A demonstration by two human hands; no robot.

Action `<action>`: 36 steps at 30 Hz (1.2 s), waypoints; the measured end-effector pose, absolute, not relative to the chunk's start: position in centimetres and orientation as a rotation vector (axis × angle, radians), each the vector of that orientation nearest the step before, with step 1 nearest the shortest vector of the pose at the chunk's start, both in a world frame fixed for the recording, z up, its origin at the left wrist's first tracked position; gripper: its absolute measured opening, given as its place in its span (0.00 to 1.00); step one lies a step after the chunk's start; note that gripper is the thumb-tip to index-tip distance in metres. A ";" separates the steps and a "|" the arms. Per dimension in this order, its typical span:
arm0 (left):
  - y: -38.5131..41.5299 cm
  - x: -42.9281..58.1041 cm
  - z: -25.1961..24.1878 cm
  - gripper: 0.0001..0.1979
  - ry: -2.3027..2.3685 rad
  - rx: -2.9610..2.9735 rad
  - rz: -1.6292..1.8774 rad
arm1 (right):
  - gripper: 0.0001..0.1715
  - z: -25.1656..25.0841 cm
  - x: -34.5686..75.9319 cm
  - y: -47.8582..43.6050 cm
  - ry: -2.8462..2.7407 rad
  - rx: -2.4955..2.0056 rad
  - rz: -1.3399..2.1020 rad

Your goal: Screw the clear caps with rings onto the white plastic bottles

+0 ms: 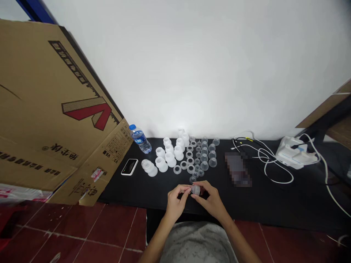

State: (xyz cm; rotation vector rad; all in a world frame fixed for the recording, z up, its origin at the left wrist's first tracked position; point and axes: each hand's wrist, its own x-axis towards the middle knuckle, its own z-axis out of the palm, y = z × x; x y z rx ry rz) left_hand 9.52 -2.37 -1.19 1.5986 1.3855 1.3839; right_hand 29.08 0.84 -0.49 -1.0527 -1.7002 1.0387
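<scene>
Both my hands meet over the front edge of a low black table (274, 201). My left hand (177, 201) and my right hand (210, 201) pinch a small clear plastic cup-shaped part (195, 189) between their fingertips. Just beyond the hands lie rows of the same kind of pieces: white frosted bottle-like parts (170, 155), flat clear rings (189, 160) and small clear cups (207, 153). One white part (149, 167) lies on its side at the left of the group.
A large cardboard box (55, 120) leans at the left, a water bottle (140, 138) and a white phone-like device (129, 166) beside it. White cables (263, 157) and a white charger unit (294, 153) lie at the right. Red floor tiles (82, 233) are below.
</scene>
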 end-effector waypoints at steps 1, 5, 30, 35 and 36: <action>-2.3 9.5 -1.2 0.11 1.392 1.589 1.380 | 0.20 -0.4 29.2 0.9 -1.723 -1.042 1.046; -2.0 9.6 -1.0 0.11 1.391 1.584 1.340 | 0.19 -0.2 29.4 0.9 -1.745 -1.016 1.048; 3.8 3.7 3.9 0.28 2.065 2.042 1.090 | 0.26 -2.1 29.4 1.4 -1.371 -1.098 1.271; 3.6 3.7 4.5 0.16 2.089 2.059 1.140 | 0.25 -2.1 29.5 1.5 -1.376 -1.091 1.273; 3.4 3.6 4.5 0.13 2.093 2.068 1.135 | 0.25 -2.2 29.5 1.5 -1.376 -1.093 1.272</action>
